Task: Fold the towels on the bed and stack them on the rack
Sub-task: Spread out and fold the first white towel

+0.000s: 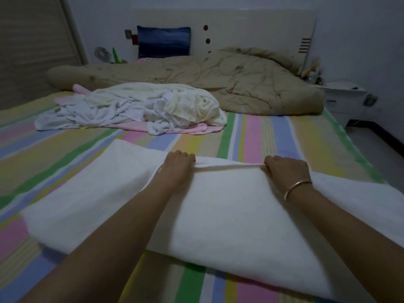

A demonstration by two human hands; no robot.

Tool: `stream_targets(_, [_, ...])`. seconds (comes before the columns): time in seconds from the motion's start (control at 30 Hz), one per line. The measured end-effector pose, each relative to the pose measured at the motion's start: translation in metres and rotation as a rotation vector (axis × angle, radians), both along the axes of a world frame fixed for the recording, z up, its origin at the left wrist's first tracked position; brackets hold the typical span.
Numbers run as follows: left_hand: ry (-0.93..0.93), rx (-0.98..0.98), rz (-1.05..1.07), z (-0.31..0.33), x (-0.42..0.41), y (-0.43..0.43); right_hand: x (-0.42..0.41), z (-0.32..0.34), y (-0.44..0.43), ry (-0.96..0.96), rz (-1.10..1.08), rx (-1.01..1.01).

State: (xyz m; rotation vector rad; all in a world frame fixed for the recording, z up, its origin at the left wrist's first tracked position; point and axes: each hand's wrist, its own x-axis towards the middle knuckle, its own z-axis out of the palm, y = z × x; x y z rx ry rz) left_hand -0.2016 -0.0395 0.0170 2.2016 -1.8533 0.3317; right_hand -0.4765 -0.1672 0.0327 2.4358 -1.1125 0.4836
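White towel (218, 215) spread across lower centre of frame on the striped bed (262, 132). Left hand (178, 166) and right hand (284, 169) each grip its far folded edge, fingers curled round the cloth. Gold bangle (296, 189) on right wrist. Heap of unfolded towels (140, 108) mid-left, beyond the hands. Beige quilt (229, 79) bunched along the headboard.

Your left hand (178, 166) and your right hand (284, 169) each grip the far edge of a big white towel (218, 215) lying on the striped bed (284, 136). Your right wrist wears a thin bracelet (296, 189). Farther back sits a messy pile of towels (135, 108), then a tan quilt (229, 77) and a blue pillow (164, 41).
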Motion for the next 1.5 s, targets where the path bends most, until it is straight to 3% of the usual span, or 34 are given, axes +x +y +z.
stream_targets(0.07, [0.001,0.069,0.01,-0.016,0.002,0.003,0.004,-0.02,-0.004,0.096,-0.022,0.04])
stream_targets(0.13, [0.034,0.009,-0.027,-0.027,0.004,0.01,0.005,-0.039,-0.005,0.206,-0.103,0.147])
stream_targets(0.27, [0.072,-0.118,-0.129,-0.034,0.008,0.028,0.028,-0.047,0.007,0.146,-0.164,0.163])
stream_targets(0.33, [0.138,-0.152,-0.149,-0.034,0.007,0.041,0.051,-0.045,0.024,0.016,-0.091,0.102])
stream_targets(0.5, [0.331,-0.338,-0.064,-0.011,0.028,0.093,0.134,-0.035,0.102,-0.164,0.317,0.325])
stream_targets(0.63, [0.487,-0.437,0.176,-0.005,0.08,0.161,0.188,-0.043,0.147,-0.132,0.603,0.28])
stream_targets(0.73, [0.755,-0.417,0.312,-0.006,0.125,0.218,0.218,-0.041,0.162,-0.145,0.676,0.293])
stream_targets(0.83, [1.187,-0.486,0.292,-0.006,0.156,0.264,0.239,-0.045,0.159,-0.213,0.678,0.509])
stream_targets(0.9, [1.312,-0.459,0.284,-0.007,0.17,0.283,0.253,-0.05,0.154,-0.294,0.632,0.58])
stream_targets(1.0, [1.214,-0.237,0.251,-0.012,0.188,0.292,0.276,-0.039,0.154,-0.439,0.391,0.693])
stream_targets(1.07, [1.14,-0.101,0.207,-0.012,0.199,0.289,0.295,-0.027,0.15,-0.434,0.172,0.692])
stream_targets(1.17, [0.814,0.024,0.215,-0.019,0.211,0.273,0.318,-0.015,0.135,-0.352,-0.03,0.599])
stream_targets(1.23, [0.667,-0.022,0.3,-0.023,0.222,0.261,0.333,-0.017,0.122,-0.296,-0.039,0.557])
stream_targets(1.4, [0.937,-0.109,0.397,-0.032,0.237,0.248,0.352,-0.029,0.104,-0.214,0.115,0.737])
stream_targets(1.5, [0.874,-0.066,0.495,-0.039,0.234,0.237,0.359,-0.026,0.11,-0.199,0.342,0.769])
